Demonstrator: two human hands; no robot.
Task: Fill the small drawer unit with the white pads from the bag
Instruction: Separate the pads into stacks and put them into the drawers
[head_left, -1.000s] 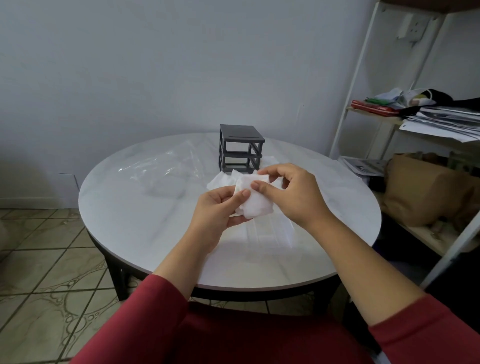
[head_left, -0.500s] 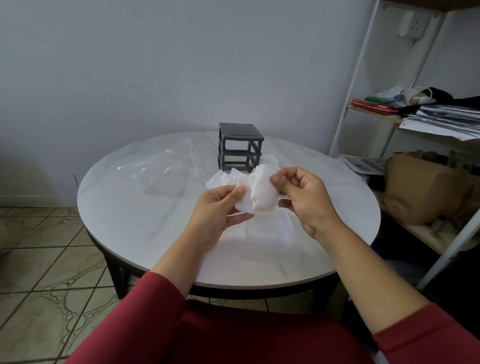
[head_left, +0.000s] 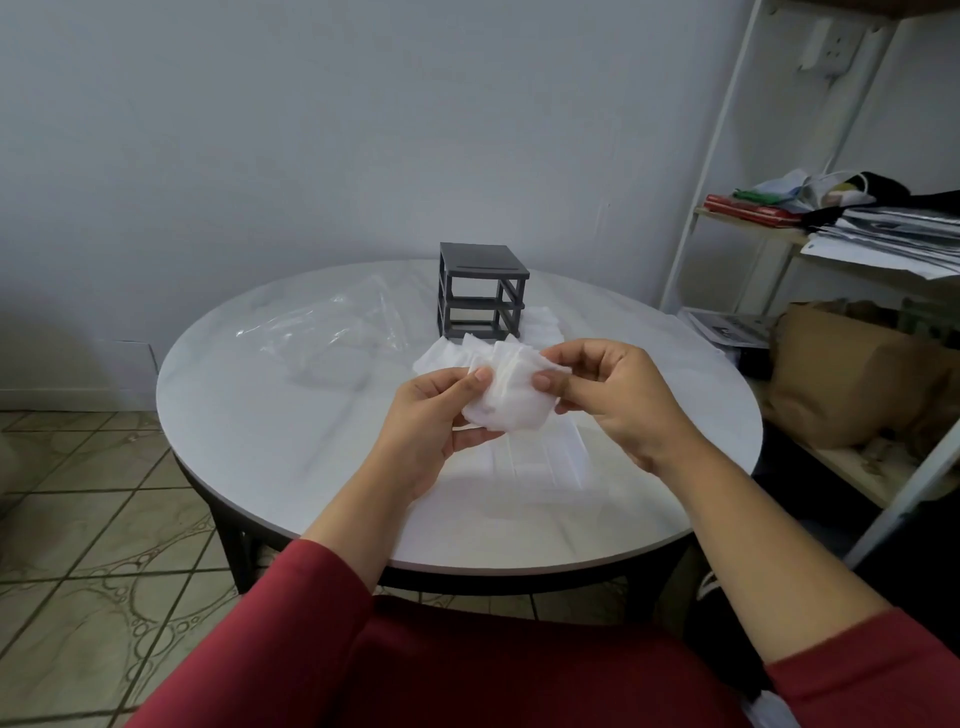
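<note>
From the head view, one round white desk (head_left: 270, 431) stands against the wall. On its far side is a single dark grey drawer unit (head_left: 480, 296), a bare frame whose front bays gape with no drawers in them. I can make out at least two bays.

Both hands are raised over the middle of the desk, closer to me than the unit. The left hand (head_left: 431, 415) grips one bunch of white pads (head_left: 511, 400), thumb on top and fingers curled beneath. The right hand (head_left: 618, 400) pinches the bunch's upper right edge between thumb and fingertips. The bunch fans into several layers, too many and too soft to count.

More white pads lie loose on the desk by the foot of the unit, one patch on its right (head_left: 543, 325) and one in front of it (head_left: 436, 358). One clear plastic bag (head_left: 332, 338) lies crumpled left of the unit. Beneath the hands a few pale translucent pieces (head_left: 540, 457) rest flat on the desk. I cannot tell how many.

On the right stands one white shelf rack (head_left: 727, 156) carrying a pile of papers (head_left: 893, 239), with one brown paper bag (head_left: 852, 374) lower down. Two red sleeves (head_left: 291, 613) cover the forearms.
</note>
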